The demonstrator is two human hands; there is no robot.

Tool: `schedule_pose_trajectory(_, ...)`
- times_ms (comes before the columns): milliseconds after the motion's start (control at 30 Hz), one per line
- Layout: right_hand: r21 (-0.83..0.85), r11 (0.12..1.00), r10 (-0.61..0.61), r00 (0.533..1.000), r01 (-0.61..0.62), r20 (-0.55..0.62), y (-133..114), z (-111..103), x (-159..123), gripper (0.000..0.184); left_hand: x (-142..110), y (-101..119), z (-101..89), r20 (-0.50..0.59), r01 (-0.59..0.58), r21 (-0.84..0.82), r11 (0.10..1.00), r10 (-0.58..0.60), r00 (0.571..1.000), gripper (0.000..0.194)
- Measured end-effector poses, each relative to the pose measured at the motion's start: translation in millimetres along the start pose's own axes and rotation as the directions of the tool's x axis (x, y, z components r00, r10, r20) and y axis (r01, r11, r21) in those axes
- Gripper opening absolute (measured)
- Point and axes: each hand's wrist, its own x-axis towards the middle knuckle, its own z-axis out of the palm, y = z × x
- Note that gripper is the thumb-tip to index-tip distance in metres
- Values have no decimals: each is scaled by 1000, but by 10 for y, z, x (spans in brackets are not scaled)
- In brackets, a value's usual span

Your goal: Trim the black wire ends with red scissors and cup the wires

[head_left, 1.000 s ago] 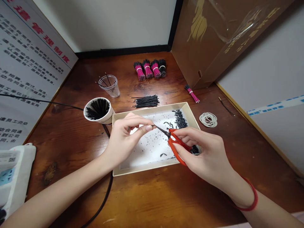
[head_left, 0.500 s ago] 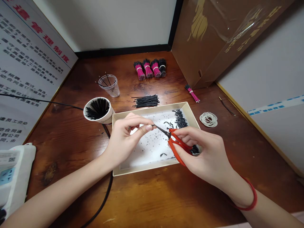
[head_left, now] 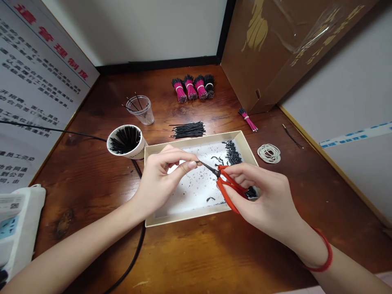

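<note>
Above a cream tray (head_left: 190, 217) strewn with black wire clippings (head_left: 232, 153), red-handled scissors (head_left: 226, 183) are gripped by the right hand (head_left: 263, 200), and the left hand (head_left: 161, 179) is closed in a pinch (anything held is hidden).

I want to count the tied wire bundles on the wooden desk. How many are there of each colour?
Magenta wire bundles: 4
Black wire bundle: 1
Total: 5
</note>
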Motion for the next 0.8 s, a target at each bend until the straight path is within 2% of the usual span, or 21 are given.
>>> schedule_pose_trajectory(800,-21,1000,-14,1000,13,-14,-10,6,24,10,9,15,0,5,-7,-17,1000,7,1000,11)
